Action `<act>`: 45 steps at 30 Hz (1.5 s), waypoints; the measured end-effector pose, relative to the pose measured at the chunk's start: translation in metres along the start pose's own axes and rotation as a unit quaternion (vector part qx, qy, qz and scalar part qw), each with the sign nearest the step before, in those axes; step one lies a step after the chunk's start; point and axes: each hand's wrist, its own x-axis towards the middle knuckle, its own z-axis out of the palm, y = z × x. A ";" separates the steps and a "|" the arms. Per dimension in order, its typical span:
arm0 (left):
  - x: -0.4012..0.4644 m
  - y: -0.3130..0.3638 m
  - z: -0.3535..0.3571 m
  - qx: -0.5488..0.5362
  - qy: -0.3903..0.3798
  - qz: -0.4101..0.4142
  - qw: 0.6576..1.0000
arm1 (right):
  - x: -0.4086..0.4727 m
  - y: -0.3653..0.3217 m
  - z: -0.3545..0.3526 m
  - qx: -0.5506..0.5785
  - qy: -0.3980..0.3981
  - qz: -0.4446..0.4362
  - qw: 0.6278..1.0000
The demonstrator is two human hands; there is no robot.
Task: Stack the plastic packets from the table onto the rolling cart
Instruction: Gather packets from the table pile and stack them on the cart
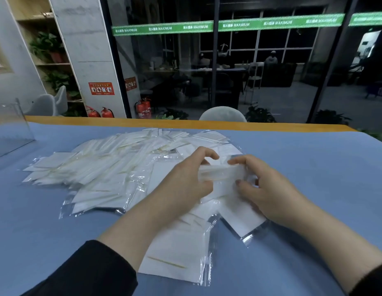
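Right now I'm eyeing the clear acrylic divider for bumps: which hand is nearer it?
Left. The left hand holds the small bundle of packets mid-table, on the acrylic divider side; the right hand grips the bundle's other end, farther away.

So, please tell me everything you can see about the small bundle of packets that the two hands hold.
The small bundle of clear plastic packets looks white and translucent, lying roughly level above the spread pile. The left hand grips its left end, the right hand pinches its right end. How many packets it holds cannot be told.

Beyond the glass wall (271, 67), red fire extinguishers (107, 112) stand near a plant shelf (51, 58).
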 end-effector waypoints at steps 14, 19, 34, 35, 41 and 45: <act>0.005 0.001 -0.012 -0.232 0.086 -0.036 0.968 | -0.001 -0.014 0.004 0.118 0.144 0.003 0.983; 0.005 -0.002 -0.057 -0.265 0.290 -0.064 0.917 | -0.001 -0.009 0.000 -0.060 0.035 0.111 0.991; -0.020 -0.028 -0.055 -0.142 0.281 -0.072 0.946 | 0.008 -0.050 0.029 -0.205 -0.057 0.187 0.959; -0.020 -0.028 -0.056 -0.142 0.288 -0.068 0.945 | 0.012 -0.053 0.032 -0.225 -0.059 0.191 0.954; -0.019 -0.035 -0.060 -0.158 0.292 -0.048 0.942 | 0.017 -0.064 0.045 -0.195 -0.047 0.157 0.967; -0.019 -0.034 -0.061 -0.168 0.293 -0.038 0.941 | 0.020 -0.063 0.036 -0.100 -0.008 0.136 0.986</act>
